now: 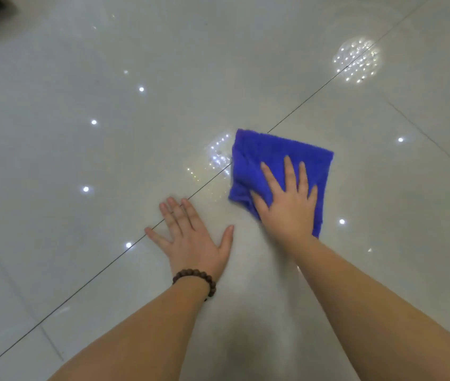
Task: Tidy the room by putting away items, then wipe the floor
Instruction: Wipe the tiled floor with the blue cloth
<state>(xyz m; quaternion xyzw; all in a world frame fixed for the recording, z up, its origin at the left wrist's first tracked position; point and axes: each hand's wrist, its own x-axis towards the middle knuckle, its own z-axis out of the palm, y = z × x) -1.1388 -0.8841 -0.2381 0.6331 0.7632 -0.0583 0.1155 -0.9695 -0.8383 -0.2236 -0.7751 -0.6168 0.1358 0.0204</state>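
The right hand (289,204) lies flat on the blue cloth (278,160), fingers straight, pressing it on the tile floor (108,149). Most of the cloth lies ahead of the fingers. The left hand (193,237) rests flat beside it, holding nothing.

The floor (108,147) is pale glossy tile, smooth enough to mirror ceiling lights as bright dots, with thin dark grout lines. The cloth (273,158) is blue, soft and matt with a fuzzy nap. The bracelet (199,279) has dark brown, wood-like matt beads.
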